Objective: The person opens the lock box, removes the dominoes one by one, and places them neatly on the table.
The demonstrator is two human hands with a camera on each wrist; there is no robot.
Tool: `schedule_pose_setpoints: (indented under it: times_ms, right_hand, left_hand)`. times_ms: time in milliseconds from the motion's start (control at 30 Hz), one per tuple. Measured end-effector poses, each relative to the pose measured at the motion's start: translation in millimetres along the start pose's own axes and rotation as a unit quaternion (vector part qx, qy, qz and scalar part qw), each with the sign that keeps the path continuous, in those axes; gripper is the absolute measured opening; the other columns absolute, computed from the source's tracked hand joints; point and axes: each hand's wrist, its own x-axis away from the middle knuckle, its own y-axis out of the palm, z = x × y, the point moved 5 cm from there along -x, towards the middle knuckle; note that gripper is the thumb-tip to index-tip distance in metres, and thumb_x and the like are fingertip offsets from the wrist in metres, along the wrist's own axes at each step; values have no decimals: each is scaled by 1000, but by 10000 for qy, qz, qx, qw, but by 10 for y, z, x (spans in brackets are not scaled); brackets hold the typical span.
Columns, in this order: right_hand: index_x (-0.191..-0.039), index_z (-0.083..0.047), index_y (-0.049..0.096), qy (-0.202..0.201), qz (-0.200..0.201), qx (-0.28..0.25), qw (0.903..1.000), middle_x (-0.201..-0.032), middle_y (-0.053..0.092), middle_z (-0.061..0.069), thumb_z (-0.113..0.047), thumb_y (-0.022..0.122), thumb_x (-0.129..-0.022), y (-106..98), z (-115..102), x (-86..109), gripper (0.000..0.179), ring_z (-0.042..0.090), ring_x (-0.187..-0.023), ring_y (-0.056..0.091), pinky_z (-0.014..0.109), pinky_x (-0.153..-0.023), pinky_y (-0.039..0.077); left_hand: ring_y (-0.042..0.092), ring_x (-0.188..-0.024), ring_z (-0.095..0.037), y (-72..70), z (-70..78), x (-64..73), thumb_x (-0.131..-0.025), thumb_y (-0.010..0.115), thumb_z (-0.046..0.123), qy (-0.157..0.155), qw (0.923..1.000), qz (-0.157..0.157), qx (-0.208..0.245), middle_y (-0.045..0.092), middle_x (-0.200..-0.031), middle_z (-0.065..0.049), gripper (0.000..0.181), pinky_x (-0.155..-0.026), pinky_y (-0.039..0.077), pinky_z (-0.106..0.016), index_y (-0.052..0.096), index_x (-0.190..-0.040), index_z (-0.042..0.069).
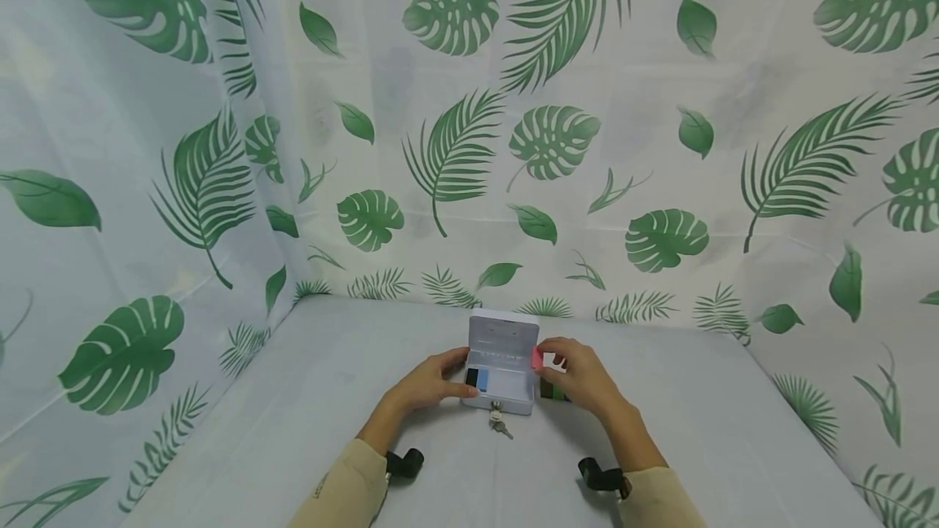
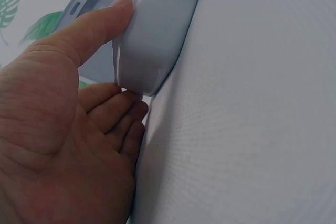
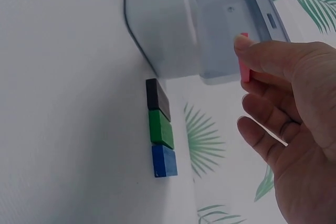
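Observation:
A grey metal cash box (image 1: 517, 407) stands with its lid (image 1: 502, 337) raised, a key in the front lock and another hanging from it (image 1: 501, 429). My left hand (image 1: 425, 384) holds the box's left end, thumb over the rim and fingers (image 2: 113, 114) at the side near the bottom corner. Between thumb and forefinger, my right hand (image 1: 584, 376) pinches a thin pink block (image 3: 244, 66), raised by the box's right rim. A black block (image 1: 472, 377) and a light blue block (image 1: 482, 380) lie side by side inside, at the left.
Right of the box, a black block (image 3: 157, 99), a green block (image 3: 161, 128) and a blue block (image 3: 164, 161) lie in a row on the white-covered table (image 1: 308, 365). Partly under the right hand in the head view, they sit close to the box. A leaf-patterned curtain (image 1: 572, 267) rises behind.

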Motion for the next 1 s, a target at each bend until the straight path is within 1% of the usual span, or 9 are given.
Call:
schedule_pose_setpoints:
  times_ms: [200,433,600,800,1000]
  right_hand:
    - [-118,-13,75,184,29,35,9998,-116,74,5,-15,81,-91,-65,57,9,28,20,-93,60,31,-76,53]
    - [-119,-14,75,389,36,-18,9992,-116,73,5,-18,80,-92,-109,115,35,28,20,-93,59,28,-75,54]
    - [-122,-14,74,489,6,-65,9988,-115,73,6,-19,80,-93,-115,142,37,30,21,-94,59,27,-75,54]
    - [-122,-13,74,581,-9,-79,9983,-115,72,7,-16,79,-93,-132,147,35,30,22,-94,59,30,-76,54]
    - [-123,-13,73,624,-48,-96,9980,-117,72,8,-18,79,-93,-139,166,44,31,22,-95,59,27,-75,55]
  left_hand:
    - [39,-154,-31,-7,27,11,-86,86,37,-49,10000,28,-31,46,-163,-7,87,-127,30,-53,44,-158,11]
    - [39,-154,-31,-2,33,18,-86,86,37,-92,10000,22,-26,46,-163,-8,88,-127,31,-53,43,-159,11]
    - [39,-154,-31,1,25,14,-86,86,37,-81,10000,7,-6,46,-163,-8,88,-127,30,-53,43,-159,11]
    - [38,-154,-31,1,22,6,-86,86,37,-41,10000,-11,25,45,-163,-7,88,-127,30,-53,43,-159,11]
    - [38,-154,-31,4,21,8,-86,86,37,-49,10000,-21,44,45,-163,-7,88,-127,30,-53,43,-159,11]
